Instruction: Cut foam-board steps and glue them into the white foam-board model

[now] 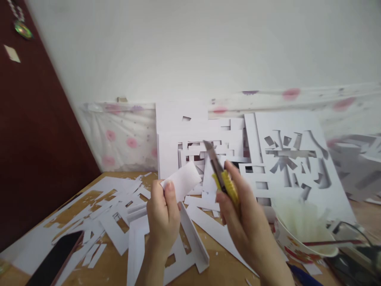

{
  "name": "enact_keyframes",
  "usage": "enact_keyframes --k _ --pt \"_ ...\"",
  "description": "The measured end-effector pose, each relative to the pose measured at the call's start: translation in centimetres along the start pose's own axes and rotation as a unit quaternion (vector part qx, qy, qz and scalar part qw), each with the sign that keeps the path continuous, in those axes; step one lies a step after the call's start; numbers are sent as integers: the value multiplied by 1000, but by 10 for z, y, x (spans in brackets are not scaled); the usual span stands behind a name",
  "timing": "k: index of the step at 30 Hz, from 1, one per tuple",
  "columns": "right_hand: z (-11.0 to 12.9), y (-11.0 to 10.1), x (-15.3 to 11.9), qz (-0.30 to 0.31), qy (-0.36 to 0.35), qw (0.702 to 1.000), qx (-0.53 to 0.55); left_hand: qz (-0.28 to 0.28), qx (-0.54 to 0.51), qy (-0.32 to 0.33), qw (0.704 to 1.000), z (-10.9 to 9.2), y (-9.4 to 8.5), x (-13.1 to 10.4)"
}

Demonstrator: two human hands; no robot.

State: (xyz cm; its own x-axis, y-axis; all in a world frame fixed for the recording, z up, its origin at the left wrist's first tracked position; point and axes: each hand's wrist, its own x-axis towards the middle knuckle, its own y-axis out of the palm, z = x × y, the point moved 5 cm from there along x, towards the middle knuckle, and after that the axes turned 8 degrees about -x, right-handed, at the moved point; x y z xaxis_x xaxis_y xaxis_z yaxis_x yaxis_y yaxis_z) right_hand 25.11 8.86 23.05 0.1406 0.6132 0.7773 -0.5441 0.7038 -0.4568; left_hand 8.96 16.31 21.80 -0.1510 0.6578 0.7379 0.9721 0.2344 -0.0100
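In my left hand [163, 214] a small white rectangular card piece [183, 180] is pinched between thumb and fingers. My right hand [244, 222] is wrapped round a yellow box cutter [228, 184], its blade out and pointing up and to the left. Blade and card are apart, a short gap between them. Beneath my left hand lies a white board piece with cut-out windows and a raised edge [193, 242], partly hidden by my wrist.
White cut sheets and scraps [110, 214] cover the wooden table's left side, beside a dark phone [56, 258]. Cut-out boards [293, 127] lean against the wall. At right stands a patterned paper bowl [293, 250] holding translucent sticks, with a thin reddish stick across its rim.
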Motion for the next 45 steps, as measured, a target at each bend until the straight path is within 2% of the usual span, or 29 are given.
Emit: enact_keyframes --k 3,6,8,13,18,22,27,35,45 --pt "9 17 -5 94 -48 994 -15 -10 -13 5 1000 -2 -2 2" --pt "15 32 -7 124 -69 990 -12 -50 -14 -23 998 -3 -8 5" --pt "18 38 -7 122 -81 989 -15 -65 -7 -32 997 -2 -11 7" --pt "19 46 -6 121 -85 988 -40 -27 18 -14 999 2 -12 9" --pt "17 50 -7 120 -78 988 -52 -48 35 -27 998 1 -11 9" --pt "18 51 -8 120 -80 988 -57 -48 36 -18 998 0 -12 9" --pt "19 49 -7 105 -85 990 -50 -28 37 29 999 -3 -17 10" --pt "22 45 -8 109 -84 989 -55 -8 31 19 999 -2 -17 10" --pt "20 45 -8 113 -76 989 -62 -19 28 23 999 -4 -14 9"
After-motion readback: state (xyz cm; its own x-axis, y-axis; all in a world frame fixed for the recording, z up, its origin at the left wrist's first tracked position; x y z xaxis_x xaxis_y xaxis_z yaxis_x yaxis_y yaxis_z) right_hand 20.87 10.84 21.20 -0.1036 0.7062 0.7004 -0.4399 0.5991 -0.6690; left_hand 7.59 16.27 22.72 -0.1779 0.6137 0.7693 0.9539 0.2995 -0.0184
